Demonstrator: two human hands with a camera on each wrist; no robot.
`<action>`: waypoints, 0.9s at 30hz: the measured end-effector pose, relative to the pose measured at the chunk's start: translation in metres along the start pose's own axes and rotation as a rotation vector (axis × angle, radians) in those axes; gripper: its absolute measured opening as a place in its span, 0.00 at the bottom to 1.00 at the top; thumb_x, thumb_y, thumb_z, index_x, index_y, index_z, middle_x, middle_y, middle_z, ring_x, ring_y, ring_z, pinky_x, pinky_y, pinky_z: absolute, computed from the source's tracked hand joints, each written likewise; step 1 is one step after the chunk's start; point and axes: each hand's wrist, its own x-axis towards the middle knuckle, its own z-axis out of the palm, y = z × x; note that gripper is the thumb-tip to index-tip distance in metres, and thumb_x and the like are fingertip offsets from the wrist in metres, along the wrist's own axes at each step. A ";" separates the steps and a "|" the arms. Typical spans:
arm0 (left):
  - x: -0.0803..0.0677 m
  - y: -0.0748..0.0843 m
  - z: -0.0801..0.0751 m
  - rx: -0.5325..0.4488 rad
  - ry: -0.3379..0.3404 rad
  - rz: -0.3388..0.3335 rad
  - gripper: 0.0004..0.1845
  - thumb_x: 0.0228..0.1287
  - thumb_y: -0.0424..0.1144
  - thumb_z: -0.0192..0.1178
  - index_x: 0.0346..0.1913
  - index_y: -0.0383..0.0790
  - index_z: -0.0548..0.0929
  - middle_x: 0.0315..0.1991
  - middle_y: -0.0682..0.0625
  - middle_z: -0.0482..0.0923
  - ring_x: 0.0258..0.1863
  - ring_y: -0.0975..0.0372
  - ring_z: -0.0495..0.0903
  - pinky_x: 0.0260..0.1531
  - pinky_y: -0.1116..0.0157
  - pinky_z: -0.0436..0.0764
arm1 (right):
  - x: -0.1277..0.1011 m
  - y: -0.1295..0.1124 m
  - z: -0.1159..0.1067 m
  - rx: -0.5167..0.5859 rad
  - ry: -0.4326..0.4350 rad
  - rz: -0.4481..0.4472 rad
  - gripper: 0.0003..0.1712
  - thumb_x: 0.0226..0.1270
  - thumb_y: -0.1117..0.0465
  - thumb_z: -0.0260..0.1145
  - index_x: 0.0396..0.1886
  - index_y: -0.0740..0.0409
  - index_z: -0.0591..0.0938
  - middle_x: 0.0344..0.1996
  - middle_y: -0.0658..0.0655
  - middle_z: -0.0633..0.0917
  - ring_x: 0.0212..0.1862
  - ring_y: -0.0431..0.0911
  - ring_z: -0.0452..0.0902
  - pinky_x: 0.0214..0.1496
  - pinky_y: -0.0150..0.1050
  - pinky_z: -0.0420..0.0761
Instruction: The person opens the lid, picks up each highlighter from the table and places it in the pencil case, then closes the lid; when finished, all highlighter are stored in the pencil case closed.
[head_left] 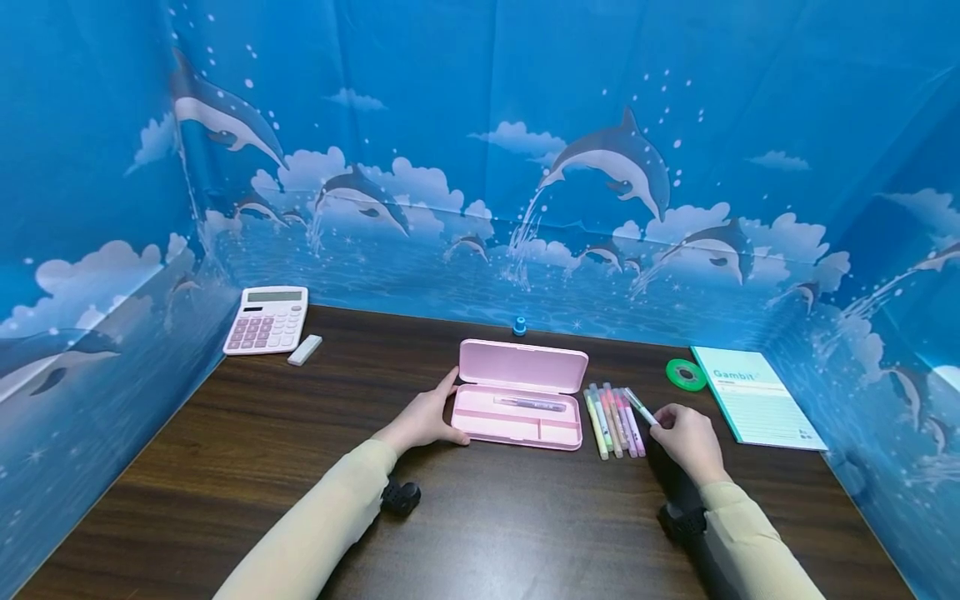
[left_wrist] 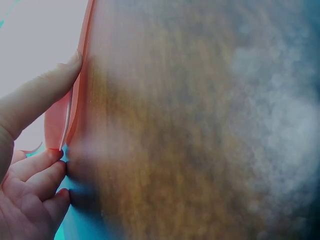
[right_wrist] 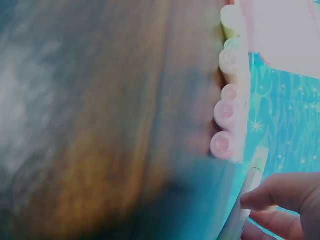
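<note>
Dolphin-printed blue cloth (head_left: 427, 100) lines the walls behind and at both sides of a dark wood-grain table (head_left: 360, 383). Left of the frame, near the cloth, a white calculator (head_left: 267, 321) lies with a small white block (head_left: 305, 350) just beside its lower right corner. A blue cap-like item (head_left: 519, 326) stands at the table's back edge, upper centre.

At centre, a pink pencil case (head_left: 521, 365) lies open, lid hinged back; one pen (head_left: 531, 404) rests in its rear compartment. Left hand (head_left: 423, 417) grasps the case's left end, thumb at the front edge, fingers toward the lid.

Right of the case, a row of coloured markers (head_left: 615, 421) lies side by side, occupying the table between the case and the right hand (head_left: 688, 442). That hand pinches a white-barrelled marker (head_left: 637, 404), tilted, its far end close to the row; contact with the row cannot be determined. A green tape roll (head_left: 675, 375) lies beyond the right hand, just beside a "Gambit" notebook (head_left: 757, 396) at right of the frame. Both wrists carry black cameras (head_left: 400, 497). Much of the wrist views is blurred.
</note>
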 end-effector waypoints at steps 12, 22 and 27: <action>-0.001 -0.002 0.001 -0.006 0.000 0.004 0.65 0.40 0.46 0.78 0.75 0.36 0.45 0.66 0.43 0.68 0.64 0.51 0.68 0.62 0.51 0.66 | 0.001 -0.025 0.005 -0.041 0.035 -0.109 0.09 0.54 0.63 0.66 0.34 0.62 0.84 0.25 0.55 0.80 0.26 0.47 0.70 0.26 0.39 0.69; -0.001 -0.001 0.000 -0.003 -0.001 -0.010 0.65 0.40 0.46 0.78 0.75 0.37 0.45 0.67 0.43 0.67 0.65 0.51 0.67 0.63 0.52 0.65 | 0.002 -0.050 0.013 -0.063 0.005 -0.143 0.10 0.53 0.63 0.68 0.36 0.60 0.85 0.28 0.57 0.79 0.29 0.48 0.70 0.28 0.41 0.73; 0.000 -0.002 0.000 0.010 -0.004 -0.005 0.65 0.41 0.47 0.78 0.75 0.37 0.44 0.67 0.43 0.66 0.65 0.51 0.67 0.63 0.52 0.65 | 0.002 -0.063 0.018 -0.043 -0.004 -0.176 0.07 0.52 0.65 0.69 0.33 0.58 0.85 0.28 0.56 0.79 0.30 0.47 0.71 0.28 0.40 0.74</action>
